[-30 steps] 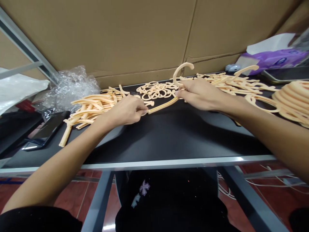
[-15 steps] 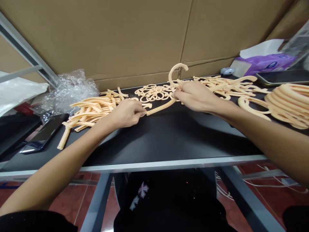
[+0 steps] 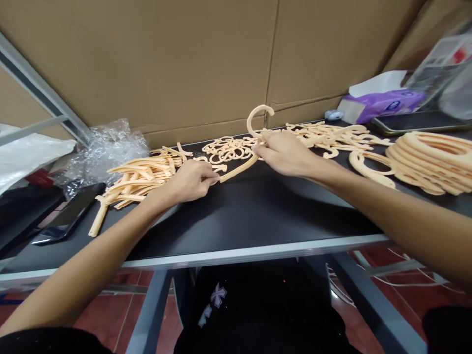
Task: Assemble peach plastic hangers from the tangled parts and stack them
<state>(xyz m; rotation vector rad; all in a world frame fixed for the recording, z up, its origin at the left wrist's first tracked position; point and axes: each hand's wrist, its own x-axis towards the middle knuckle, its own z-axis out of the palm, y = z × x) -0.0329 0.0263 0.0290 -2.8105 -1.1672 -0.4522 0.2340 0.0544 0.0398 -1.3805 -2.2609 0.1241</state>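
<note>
Head view: plastic hanger (image 3: 239,169) spans between left hand (image 3: 190,182) and right hand (image 3: 283,153).

Readable text: none could be made out.
Purple packet (image 3: 381,106): a blue oval logo (image 3: 394,104) was seen printed on it, too small to be read.
Black garment (image 3: 258,309): cross-shaped emblems (image 3: 218,295) were shown in purple and grey.

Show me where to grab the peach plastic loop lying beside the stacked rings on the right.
Pinch the near curved edge of the peach plastic loop, coming from above and the front with the right hand. That edge faces open black tabletop, while the far side seems to meet the stacked peach rings, so it looks harder to reach.
</note>
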